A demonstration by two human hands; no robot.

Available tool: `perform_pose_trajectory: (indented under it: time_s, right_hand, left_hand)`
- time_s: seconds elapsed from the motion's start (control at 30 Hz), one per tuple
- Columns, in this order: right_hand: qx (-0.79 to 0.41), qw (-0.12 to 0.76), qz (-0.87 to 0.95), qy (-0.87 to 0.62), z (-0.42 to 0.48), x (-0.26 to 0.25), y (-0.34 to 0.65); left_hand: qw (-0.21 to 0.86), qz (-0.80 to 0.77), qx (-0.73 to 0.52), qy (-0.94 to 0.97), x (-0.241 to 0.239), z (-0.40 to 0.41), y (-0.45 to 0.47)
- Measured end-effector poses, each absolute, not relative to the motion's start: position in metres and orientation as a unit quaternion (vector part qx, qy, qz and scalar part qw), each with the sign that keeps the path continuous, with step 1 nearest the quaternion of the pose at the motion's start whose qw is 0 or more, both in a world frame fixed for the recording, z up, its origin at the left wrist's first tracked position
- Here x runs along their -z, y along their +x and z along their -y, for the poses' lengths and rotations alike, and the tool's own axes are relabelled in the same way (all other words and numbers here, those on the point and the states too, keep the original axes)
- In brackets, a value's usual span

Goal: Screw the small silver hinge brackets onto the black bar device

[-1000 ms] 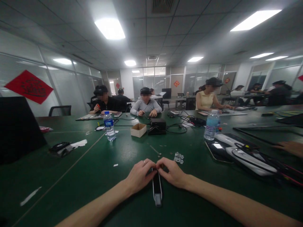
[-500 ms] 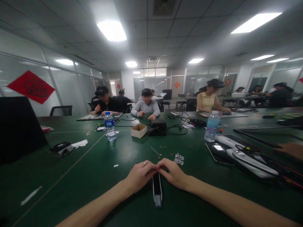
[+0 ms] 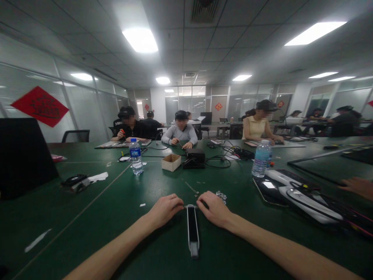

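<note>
A long narrow black part with a pale rim [image 3: 192,229] lies on the green table [image 3: 116,217], pointing away from me. My left hand [image 3: 164,210] and my right hand [image 3: 213,209] rest at its far end, one on each side. The fingers of both hands are curled and pinched toward a thin metal piece [image 3: 185,207] that spans the gap between them at the top of the part. A ring shows on my left hand. Small metal brackets [image 3: 222,195] lie just beyond my right hand.
Two water bottles [image 3: 136,156] [image 3: 261,158], a small cardboard box [image 3: 171,162] and a black device with cables [image 3: 195,157] stand mid-table. White curved parts on a dark tray [image 3: 294,194] lie to the right, near another person's hand [image 3: 358,186]. Several people sit opposite.
My hands have drawn slightly apart, uncovering the far end of the black part and the thin metal piece between them. The view has tilted a little.
</note>
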State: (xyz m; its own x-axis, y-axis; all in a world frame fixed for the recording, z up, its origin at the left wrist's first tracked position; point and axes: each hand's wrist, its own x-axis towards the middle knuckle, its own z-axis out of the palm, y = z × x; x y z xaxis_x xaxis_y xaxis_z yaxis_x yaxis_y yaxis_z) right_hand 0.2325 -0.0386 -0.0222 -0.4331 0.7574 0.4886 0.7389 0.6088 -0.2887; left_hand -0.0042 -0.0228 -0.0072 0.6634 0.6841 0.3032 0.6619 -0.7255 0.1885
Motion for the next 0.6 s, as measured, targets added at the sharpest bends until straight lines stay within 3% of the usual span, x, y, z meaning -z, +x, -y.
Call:
perform_pose_trajectory:
  time_s: [0.6]
  right_hand:
    - [-0.022,0.272,0.863,-0.426,0.0425,0.0182,0.2321]
  left_hand:
    - [0.024,-0.376,-0.156,0.913,0.0102,0.0207,-0.0049]
